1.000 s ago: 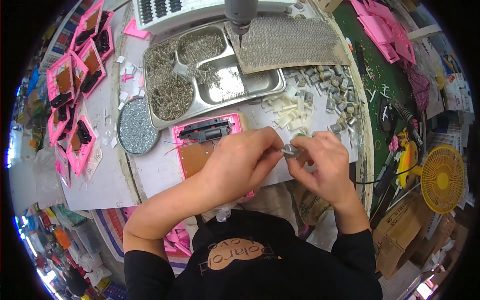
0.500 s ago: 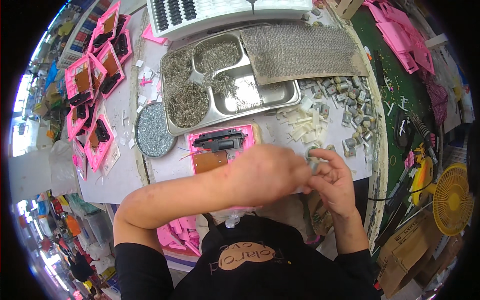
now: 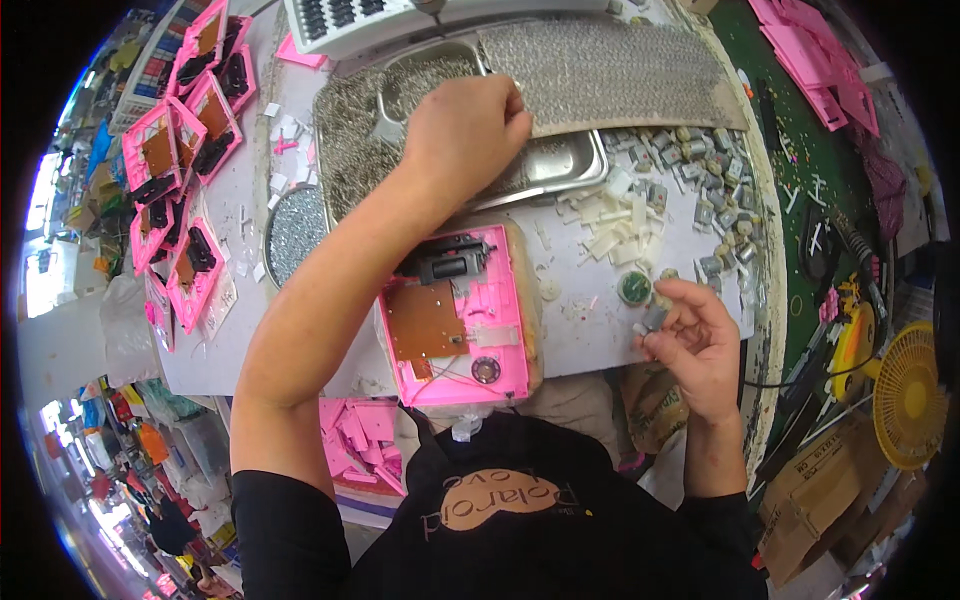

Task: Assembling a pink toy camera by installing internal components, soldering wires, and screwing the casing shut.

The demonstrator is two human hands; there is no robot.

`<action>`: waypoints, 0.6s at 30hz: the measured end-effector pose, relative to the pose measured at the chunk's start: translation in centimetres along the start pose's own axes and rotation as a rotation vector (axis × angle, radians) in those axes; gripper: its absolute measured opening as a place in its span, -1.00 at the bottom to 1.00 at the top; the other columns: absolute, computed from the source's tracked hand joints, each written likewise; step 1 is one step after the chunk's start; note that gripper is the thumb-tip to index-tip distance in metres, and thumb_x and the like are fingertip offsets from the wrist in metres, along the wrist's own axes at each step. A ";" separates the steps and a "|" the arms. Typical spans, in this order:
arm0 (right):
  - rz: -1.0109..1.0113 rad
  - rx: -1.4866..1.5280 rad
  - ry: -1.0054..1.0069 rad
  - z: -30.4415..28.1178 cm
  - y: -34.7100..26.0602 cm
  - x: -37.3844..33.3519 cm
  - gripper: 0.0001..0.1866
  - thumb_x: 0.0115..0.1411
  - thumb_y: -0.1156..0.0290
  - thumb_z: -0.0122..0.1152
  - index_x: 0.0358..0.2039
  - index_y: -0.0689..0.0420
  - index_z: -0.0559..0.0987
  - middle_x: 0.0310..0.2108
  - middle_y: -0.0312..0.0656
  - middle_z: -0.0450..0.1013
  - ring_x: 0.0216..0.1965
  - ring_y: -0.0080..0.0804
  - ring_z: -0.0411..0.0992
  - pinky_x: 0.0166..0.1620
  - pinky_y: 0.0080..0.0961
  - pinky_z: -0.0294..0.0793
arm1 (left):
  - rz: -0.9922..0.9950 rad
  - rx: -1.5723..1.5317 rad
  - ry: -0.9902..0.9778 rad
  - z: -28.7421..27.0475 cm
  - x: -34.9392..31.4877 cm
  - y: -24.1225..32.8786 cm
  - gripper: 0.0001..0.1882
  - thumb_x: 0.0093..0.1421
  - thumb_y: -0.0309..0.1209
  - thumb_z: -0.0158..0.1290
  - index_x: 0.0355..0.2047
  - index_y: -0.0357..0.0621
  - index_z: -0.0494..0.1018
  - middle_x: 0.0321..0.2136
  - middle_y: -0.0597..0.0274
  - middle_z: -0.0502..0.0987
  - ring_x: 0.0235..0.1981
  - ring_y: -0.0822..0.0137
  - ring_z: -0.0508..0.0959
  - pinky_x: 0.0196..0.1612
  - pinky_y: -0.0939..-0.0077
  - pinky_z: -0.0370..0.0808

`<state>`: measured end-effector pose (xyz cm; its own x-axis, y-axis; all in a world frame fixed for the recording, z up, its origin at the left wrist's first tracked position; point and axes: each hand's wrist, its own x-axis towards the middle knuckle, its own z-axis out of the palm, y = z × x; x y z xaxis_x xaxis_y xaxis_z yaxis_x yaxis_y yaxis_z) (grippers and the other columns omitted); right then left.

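My left hand (image 3: 465, 135) is over the metal compartment tray (image 3: 575, 165), its fingers curled closed by the edge of a grey dimpled sheet (image 3: 620, 75). Whatever it may hold is hidden. Between the fingertips of my right hand (image 3: 705, 345) is a small grey motor (image 3: 655, 317). Just beyond those fingers stands a small round pot with green contents (image 3: 634, 288). In front of me lies an open pink plastic casing (image 3: 505, 300), fitted with a brown board (image 3: 425, 315), a black mechanism (image 3: 455, 265) and a small round part (image 3: 486, 370). Small metal pieces fill parts of the tray.
Several grey motors (image 3: 715, 195) and white plastic parts (image 3: 625, 225) are heaped at the right. A round dish of tiny metal pieces (image 3: 295, 235) sits left of the tray. Pink casings (image 3: 195, 275) line the far left. A yellow fan (image 3: 910, 400) stands at the right.
My left hand has moved away from my right hand, up and left to the tray, uncovering the pink casing. My right hand has shifted slightly right, still with the motor.
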<state>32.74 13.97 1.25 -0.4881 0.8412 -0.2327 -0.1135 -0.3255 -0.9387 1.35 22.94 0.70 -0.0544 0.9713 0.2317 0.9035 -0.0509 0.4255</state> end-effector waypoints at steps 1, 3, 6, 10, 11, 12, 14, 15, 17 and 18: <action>-0.004 -0.017 0.017 -0.2 -0.1 -0.2 -0.49 0.18 0.74 0.25 0.17 0.32 0.43 -0.37 -0.24 0.50 -0.37 -0.58 0.49 -0.27 -0.70 0.47 | 0.017 0.007 0.014 0.1 0.0 -0.1 -0.75 0.11 -0.26 0.20 -0.43 -0.22 0.60 -0.49 -0.04 0.63 -0.41 -0.02 0.65 -0.26 0.17 0.57; -0.012 -0.059 0.016 -0.8 -0.3 -0.6 -0.49 0.18 0.74 0.24 0.17 0.31 0.44 -0.38 -0.26 0.49 -0.37 -0.59 0.48 -0.26 -0.71 0.46 | 0.058 0.004 0.022 0.3 0.3 -0.6 -0.75 0.10 -0.26 0.20 -0.43 -0.23 0.60 -0.49 -0.04 0.63 -0.41 -0.03 0.65 -0.26 0.16 0.57; -0.032 -0.121 0.038 -1.2 -0.7 -1.2 -0.49 0.18 0.73 0.25 0.16 0.30 0.45 -0.38 -0.28 0.47 -0.38 -0.61 0.46 -0.25 -0.70 0.44 | 0.088 0.016 0.063 0.6 0.5 -0.8 -0.77 0.08 -0.29 0.20 -0.46 -0.25 0.59 -0.48 -0.06 0.63 -0.38 -0.05 0.66 -0.24 0.14 0.58; -0.107 -0.281 0.122 -2.1 -0.9 -1.3 -0.51 0.18 0.69 0.28 0.15 0.26 0.49 -0.39 -0.34 0.44 -0.35 -0.65 0.41 -0.23 -0.70 0.40 | 0.053 0.147 0.104 0.0 0.2 0.1 -0.80 0.17 -0.36 0.16 -0.36 -0.29 0.53 -0.42 -0.05 0.65 -0.20 0.07 0.63 -0.15 0.18 0.59; -0.125 -0.354 0.158 -2.3 -1.0 -1.1 -0.52 0.18 0.69 0.28 0.14 0.25 0.50 -0.38 -0.35 0.44 -0.34 -0.66 0.40 -0.23 -0.70 0.40 | -0.049 0.176 0.027 -0.7 -0.3 0.6 -0.76 0.23 -0.34 0.14 -0.26 -0.32 0.51 -0.35 -0.02 0.68 -0.03 0.21 0.60 -0.04 0.22 0.58; -0.147 -0.429 0.198 -2.6 -1.1 -0.8 -0.53 0.18 0.69 0.27 0.13 0.24 0.52 -0.38 -0.36 0.44 -0.34 -0.67 0.39 -0.22 -0.70 0.39 | -0.057 0.140 -0.033 -1.7 -0.7 1.3 -0.70 0.26 -0.36 0.12 -0.11 -0.30 0.36 -0.22 -0.06 0.59 -0.02 0.15 0.59 -0.03 0.24 0.57; -0.197 -0.655 0.179 -3.5 -0.6 0.1 -0.56 0.17 0.65 0.25 0.10 0.17 0.57 -0.39 -0.37 0.45 -0.39 -0.68 0.36 -0.28 -0.68 0.38 | -0.074 0.064 -0.156 -3.5 -1.4 2.9 -0.44 0.32 -0.40 0.10 0.19 -0.26 0.06 0.05 -0.15 0.41 -0.02 0.03 0.58 -0.01 0.27 0.55; -0.176 -0.706 0.132 -3.3 -0.8 0.7 -0.56 0.18 0.64 0.25 0.10 0.15 0.58 -0.41 -0.37 0.45 -0.40 -0.69 0.36 -0.30 -0.67 0.38 | 0.053 -0.028 0.010 -3.3 -3.3 2.8 -0.68 0.25 -0.44 0.14 -0.08 -0.26 0.29 -0.20 -0.03 0.52 -0.21 0.10 0.63 -0.16 0.30 0.57; -0.168 -0.859 0.085 -2.8 -1.0 1.7 -0.59 0.16 0.57 0.25 0.06 0.09 0.59 -0.50 -0.29 0.47 -0.51 -0.56 0.41 -0.38 -0.57 0.40 | 0.153 -0.217 0.079 -3.8 -6.6 4.3 -0.92 0.18 -0.53 0.17 -0.32 -0.27 0.52 -0.45 0.12 0.63 -0.41 0.25 0.68 -0.34 0.38 0.59; -0.148 -0.928 0.036 -2.5 -1.3 2.3 -0.60 0.16 0.56 0.24 0.05 0.08 0.60 -0.51 -0.25 0.48 -0.52 -0.49 0.43 -0.38 -0.52 0.41 | 0.115 -0.302 -0.010 -4.9 -8.5 5.4 -0.92 0.18 -0.58 0.17 -0.31 -0.27 0.52 -0.46 0.16 0.62 -0.41 0.34 0.68 -0.36 0.44 0.58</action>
<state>33.96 17.37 1.27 -0.4952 0.8643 -0.0879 0.5703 0.2471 -0.7834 4.62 13.32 5.29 0.0461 0.9572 0.2858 0.7362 -0.2259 0.6380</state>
